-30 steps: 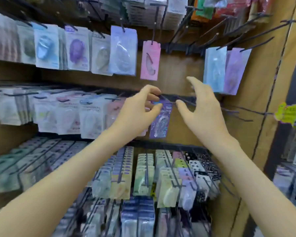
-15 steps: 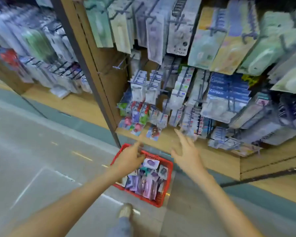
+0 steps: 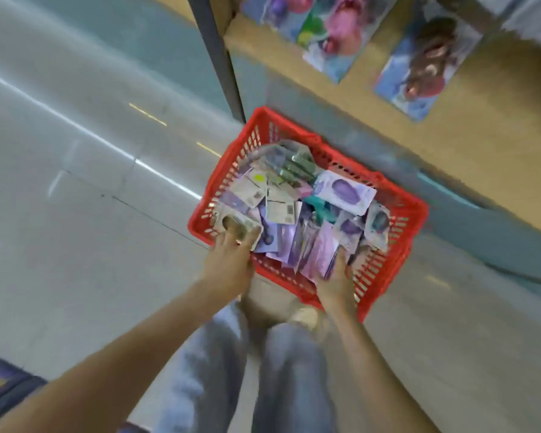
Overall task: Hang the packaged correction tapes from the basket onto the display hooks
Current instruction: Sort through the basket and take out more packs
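Grey floor (image 3: 75,245) below a wooden shelf ledge (image 3: 450,135). Red basket (image 3: 384,270) stands on the floor, heaped with packaged correction tapes (image 3: 344,192). Left hand (image 3: 228,260): fingers extended, narrowly spread, resting on a pale pack (image 3: 231,221) at the near-left corner. Right hand (image 3: 336,282): fingertips among purple packs (image 3: 316,254); blur hides whether it grips them.

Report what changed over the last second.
Both hands came down from the display hooks, where the left was pinching a purple pack, into the red basket. The left hand now touches a pack at its near-left corner; the right hand reaches the purple packs. Blur hides whether either grip has closed. The basket stayed on the floor by the shelf, still full.
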The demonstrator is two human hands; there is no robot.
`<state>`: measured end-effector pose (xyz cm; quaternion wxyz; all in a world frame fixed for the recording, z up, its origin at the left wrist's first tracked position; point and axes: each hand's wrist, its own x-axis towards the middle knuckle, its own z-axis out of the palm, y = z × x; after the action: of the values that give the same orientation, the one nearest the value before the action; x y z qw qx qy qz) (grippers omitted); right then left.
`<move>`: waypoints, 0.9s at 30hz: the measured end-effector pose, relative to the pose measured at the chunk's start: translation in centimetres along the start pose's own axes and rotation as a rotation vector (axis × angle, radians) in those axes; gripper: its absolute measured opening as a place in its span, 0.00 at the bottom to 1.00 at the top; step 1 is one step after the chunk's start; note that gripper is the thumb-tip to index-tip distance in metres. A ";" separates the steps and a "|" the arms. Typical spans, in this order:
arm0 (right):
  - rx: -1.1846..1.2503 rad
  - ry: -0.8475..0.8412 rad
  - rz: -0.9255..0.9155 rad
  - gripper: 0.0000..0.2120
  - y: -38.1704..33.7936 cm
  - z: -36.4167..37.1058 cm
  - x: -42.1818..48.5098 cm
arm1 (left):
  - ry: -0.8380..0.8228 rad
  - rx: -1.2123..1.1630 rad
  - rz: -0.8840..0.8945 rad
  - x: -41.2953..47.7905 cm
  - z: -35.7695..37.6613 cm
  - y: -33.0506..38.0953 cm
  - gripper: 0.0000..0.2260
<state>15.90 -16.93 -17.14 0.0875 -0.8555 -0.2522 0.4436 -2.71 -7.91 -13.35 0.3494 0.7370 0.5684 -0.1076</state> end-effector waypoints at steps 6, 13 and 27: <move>-0.170 0.056 -0.005 0.56 5.1 6.9 7.1 | 0.122 -0.046 0.172 4.5 9.8 -1.2 0.26; -0.220 0.107 -0.123 0.47 6.1 7.9 8.4 | 0.176 -0.034 0.087 5.0 13.7 -0.2 0.23; -0.189 0.205 -0.195 0.34 2.9 7.5 5.8 | 0.284 -0.269 0.037 4.9 12.6 2.6 0.22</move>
<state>13.70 -16.98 -26.75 0.0745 -0.8723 -0.3642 0.3177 4.27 -12.50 -24.27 0.3629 0.7017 0.6077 0.0808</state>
